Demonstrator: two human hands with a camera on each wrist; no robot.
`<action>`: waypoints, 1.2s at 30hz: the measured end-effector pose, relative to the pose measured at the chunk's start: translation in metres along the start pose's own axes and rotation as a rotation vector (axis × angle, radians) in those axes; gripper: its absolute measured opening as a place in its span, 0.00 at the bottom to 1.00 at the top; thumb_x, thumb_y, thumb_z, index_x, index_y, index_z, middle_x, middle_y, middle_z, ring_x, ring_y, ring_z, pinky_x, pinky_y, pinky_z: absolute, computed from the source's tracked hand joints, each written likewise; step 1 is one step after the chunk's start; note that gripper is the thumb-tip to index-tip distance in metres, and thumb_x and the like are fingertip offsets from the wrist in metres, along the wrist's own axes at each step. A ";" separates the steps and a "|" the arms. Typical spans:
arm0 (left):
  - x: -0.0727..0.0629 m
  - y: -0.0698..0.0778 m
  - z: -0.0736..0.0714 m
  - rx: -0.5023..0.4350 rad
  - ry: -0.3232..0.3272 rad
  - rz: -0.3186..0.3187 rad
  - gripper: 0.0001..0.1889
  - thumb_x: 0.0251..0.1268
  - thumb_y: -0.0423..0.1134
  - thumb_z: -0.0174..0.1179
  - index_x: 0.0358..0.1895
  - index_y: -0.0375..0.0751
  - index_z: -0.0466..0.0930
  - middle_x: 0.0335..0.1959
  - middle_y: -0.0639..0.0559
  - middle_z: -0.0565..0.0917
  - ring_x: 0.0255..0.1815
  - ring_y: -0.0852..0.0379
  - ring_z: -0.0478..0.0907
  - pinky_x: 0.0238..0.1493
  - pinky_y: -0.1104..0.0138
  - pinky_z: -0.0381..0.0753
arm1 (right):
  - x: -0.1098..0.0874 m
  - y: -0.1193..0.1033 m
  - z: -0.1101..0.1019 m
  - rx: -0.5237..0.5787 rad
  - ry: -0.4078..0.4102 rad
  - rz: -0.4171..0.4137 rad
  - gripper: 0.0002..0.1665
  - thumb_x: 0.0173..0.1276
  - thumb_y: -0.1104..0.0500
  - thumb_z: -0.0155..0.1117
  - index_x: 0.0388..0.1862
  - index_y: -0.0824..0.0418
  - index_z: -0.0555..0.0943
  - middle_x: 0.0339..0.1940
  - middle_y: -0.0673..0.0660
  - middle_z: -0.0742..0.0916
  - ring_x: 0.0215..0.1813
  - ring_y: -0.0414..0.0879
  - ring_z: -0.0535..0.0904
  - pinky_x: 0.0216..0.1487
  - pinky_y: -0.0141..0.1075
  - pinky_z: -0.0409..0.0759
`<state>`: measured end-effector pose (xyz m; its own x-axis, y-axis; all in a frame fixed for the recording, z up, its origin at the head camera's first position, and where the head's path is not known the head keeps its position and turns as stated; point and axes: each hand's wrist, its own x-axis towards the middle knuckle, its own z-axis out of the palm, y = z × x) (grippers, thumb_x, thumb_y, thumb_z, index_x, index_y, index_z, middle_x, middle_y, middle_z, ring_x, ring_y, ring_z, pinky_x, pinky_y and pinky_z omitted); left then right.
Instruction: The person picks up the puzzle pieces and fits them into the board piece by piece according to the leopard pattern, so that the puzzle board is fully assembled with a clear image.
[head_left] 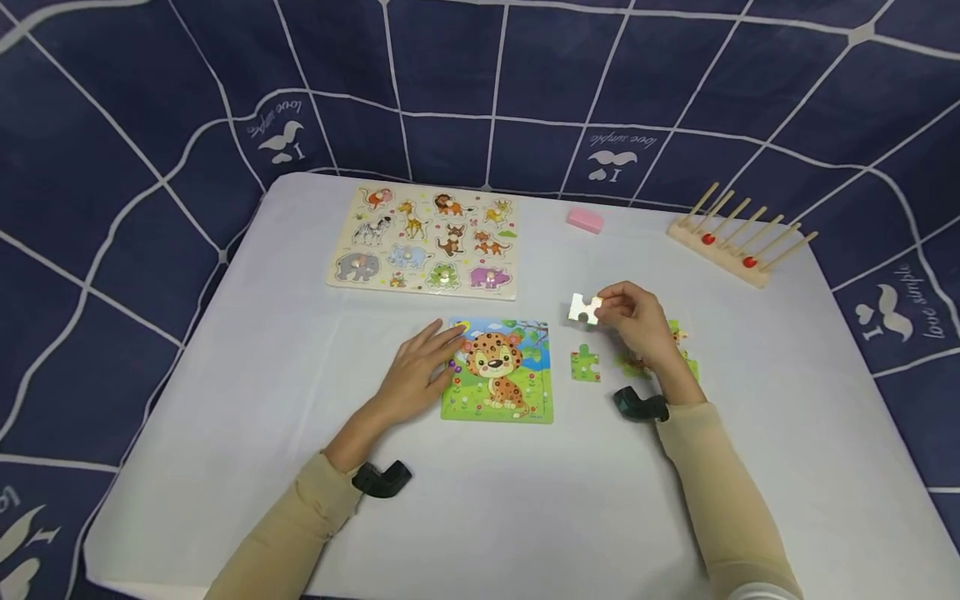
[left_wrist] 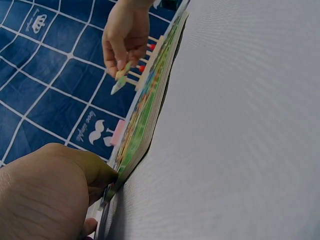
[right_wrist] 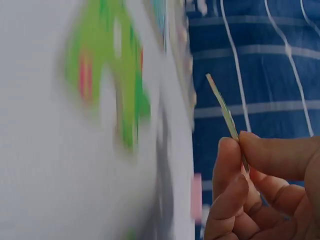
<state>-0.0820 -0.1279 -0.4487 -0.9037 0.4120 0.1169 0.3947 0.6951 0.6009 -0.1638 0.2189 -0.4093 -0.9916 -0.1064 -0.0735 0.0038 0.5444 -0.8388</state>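
1. Currently, one puzzle piece [head_left: 584, 309] is located right of centre in the head frame, raised above the table [head_left: 495, 508]. Glare whitens its face, so the print cannot be read from that view.
2. Grip: the right hand [head_left: 636, 323] pinches this piece near one edge between thumb and fingers; the right wrist view shows it edge-on. Recommended: use a light, firm pinch close to the rim, leaving tabs and notches exposed. A weak hold could let the thin piece pivot.
3. Just below it in the head frame, a green loose piece [head_left: 585, 365] lies flat. Further pieces [head_left: 692, 369] lie partly hidden by the right hand; a raised wrist should avoid dragging them.
4. Support: the leopard panel [head_left: 498, 375] lies near frame centre. The left hand [head_left: 416, 375] rests at its left edge, fingers relaxed and grasping nothing. Light, even pressure there should limit sliding.
5. Surroundings: the animal board [head_left: 431, 242] lies above the panel, upper left of centre; the pink block [head_left: 585, 220] upper right of centre; the peg rack [head_left: 723, 253] at upper right, carrying red beads [head_left: 708, 239].
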 end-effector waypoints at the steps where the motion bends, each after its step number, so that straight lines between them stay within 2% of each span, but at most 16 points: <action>1: 0.000 0.000 0.000 0.000 0.000 -0.001 0.25 0.70 0.39 0.52 0.69 0.39 0.69 0.75 0.49 0.65 0.80 0.43 0.50 0.74 0.42 0.52 | -0.002 -0.005 0.005 0.018 -0.012 -0.006 0.14 0.67 0.69 0.62 0.51 0.69 0.77 0.41 0.62 0.82 0.33 0.36 0.80 0.34 0.28 0.80; 9: 0.002 -0.002 0.003 0.000 -0.005 0.005 0.25 0.71 0.40 0.51 0.70 0.40 0.68 0.75 0.50 0.65 0.80 0.44 0.50 0.74 0.43 0.53 | -0.025 -0.041 0.048 0.058 -0.084 -0.062 0.11 0.65 0.71 0.63 0.47 0.69 0.80 0.36 0.63 0.84 0.34 0.50 0.84 0.31 0.26 0.78; 15: 0.002 -0.001 0.001 0.001 -0.003 0.003 0.25 0.70 0.39 0.52 0.70 0.41 0.69 0.75 0.51 0.66 0.80 0.45 0.50 0.74 0.43 0.53 | -0.038 -0.061 0.080 0.047 -0.173 -0.145 0.10 0.63 0.69 0.67 0.44 0.67 0.82 0.33 0.61 0.86 0.32 0.50 0.83 0.31 0.27 0.79; 20: 0.001 0.000 -0.001 -0.007 0.004 -0.011 0.26 0.69 0.38 0.52 0.70 0.39 0.68 0.74 0.51 0.66 0.79 0.45 0.51 0.74 0.43 0.53 | -0.040 -0.073 0.103 -0.014 -0.209 -0.212 0.11 0.61 0.67 0.70 0.42 0.66 0.83 0.32 0.58 0.87 0.31 0.44 0.83 0.32 0.30 0.81; 23: 0.001 0.000 0.000 -0.018 0.006 -0.014 0.27 0.68 0.37 0.51 0.70 0.38 0.67 0.75 0.51 0.66 0.79 0.45 0.51 0.75 0.44 0.52 | -0.040 -0.074 0.112 -0.036 -0.218 -0.236 0.11 0.60 0.66 0.70 0.42 0.67 0.83 0.31 0.57 0.87 0.29 0.41 0.82 0.32 0.30 0.81; 29: 0.000 0.000 0.001 -0.025 0.007 -0.006 0.27 0.67 0.35 0.51 0.70 0.38 0.67 0.74 0.50 0.67 0.79 0.45 0.51 0.74 0.44 0.53 | -0.040 -0.069 0.123 -0.063 -0.242 -0.226 0.11 0.61 0.66 0.69 0.43 0.66 0.83 0.30 0.55 0.86 0.29 0.39 0.81 0.31 0.30 0.80; 36: 0.000 0.000 0.000 -0.019 0.016 -0.006 0.27 0.67 0.35 0.51 0.70 0.38 0.68 0.74 0.50 0.67 0.79 0.44 0.52 0.74 0.44 0.53 | -0.039 -0.069 0.128 -0.079 -0.222 -0.235 0.11 0.60 0.65 0.71 0.41 0.66 0.83 0.30 0.56 0.86 0.30 0.40 0.82 0.32 0.29 0.81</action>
<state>-0.0818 -0.1280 -0.4485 -0.9087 0.3982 0.1255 0.3859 0.6861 0.6167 -0.1088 0.0795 -0.4176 -0.9118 -0.4105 -0.0054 -0.2407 0.5453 -0.8030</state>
